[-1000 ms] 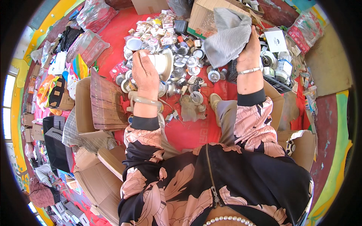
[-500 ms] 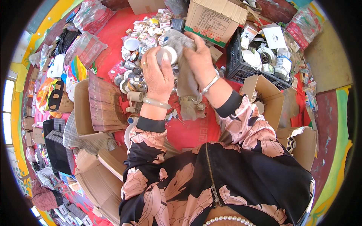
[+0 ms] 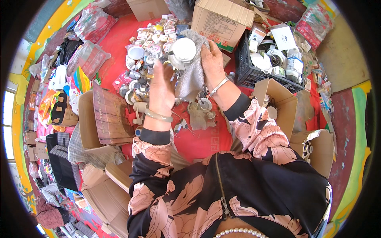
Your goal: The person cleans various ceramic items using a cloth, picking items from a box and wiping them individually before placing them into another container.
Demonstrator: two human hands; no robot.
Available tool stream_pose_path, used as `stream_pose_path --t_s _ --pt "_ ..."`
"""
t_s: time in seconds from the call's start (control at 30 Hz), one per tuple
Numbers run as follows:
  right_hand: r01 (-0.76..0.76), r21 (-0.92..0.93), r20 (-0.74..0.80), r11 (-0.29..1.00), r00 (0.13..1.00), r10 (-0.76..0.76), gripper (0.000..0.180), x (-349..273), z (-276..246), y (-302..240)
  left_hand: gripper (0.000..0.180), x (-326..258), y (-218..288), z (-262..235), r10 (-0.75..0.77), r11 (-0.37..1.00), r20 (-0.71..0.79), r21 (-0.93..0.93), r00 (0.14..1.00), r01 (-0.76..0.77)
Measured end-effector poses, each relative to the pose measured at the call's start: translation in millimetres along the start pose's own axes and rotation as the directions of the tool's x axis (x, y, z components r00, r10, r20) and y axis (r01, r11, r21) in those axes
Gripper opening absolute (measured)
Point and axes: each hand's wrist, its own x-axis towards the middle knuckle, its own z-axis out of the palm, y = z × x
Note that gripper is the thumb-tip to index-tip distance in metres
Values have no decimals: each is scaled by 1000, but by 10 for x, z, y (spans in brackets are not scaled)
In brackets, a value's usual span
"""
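A round white downlight [image 3: 184,49] with a silvery rim is raised over the pile, facing up. Grey fluffy cloth [image 3: 191,81] lies behind and beside it and hangs down. My right hand [image 3: 213,62] is closed on the cloth at the lamp's right side; its fingertips are partly hidden in the folds. Just below and left of the lamp is my left hand [image 3: 160,85], upright, its fingers smeared by motion; whether it touches the lamp cannot be made out. Under both hands spreads a heap of small lamps and little boxes [image 3: 152,39] on red cloth.
A black plastic crate [image 3: 254,73] full of lamps and boxes stands at the right, near an open carton [image 3: 283,105]. Another carton [image 3: 111,119] is by my left forearm. A closed-sided cardboard box [image 3: 222,23] sits at the back. Plastic-wrapped bundles [image 3: 93,23] lie far left.
The downlight has turned up and moved right, showing its white face fully. My left hand has dropped away from its top to below it. The cloth is now spread behind the lamp.
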Motion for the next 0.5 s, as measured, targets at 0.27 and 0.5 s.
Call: stream_pose_path --t_s 0.27,0.5 --pt "160 -415 161 896 982 -101 33 48 -174 292 55 -93 -13 366 174 983 163 -80 971 -163" --pt "315 -872 270 375 948 -169 30 174 -193 84 46 36 35 208 293 926 -103 -218 950 -309"
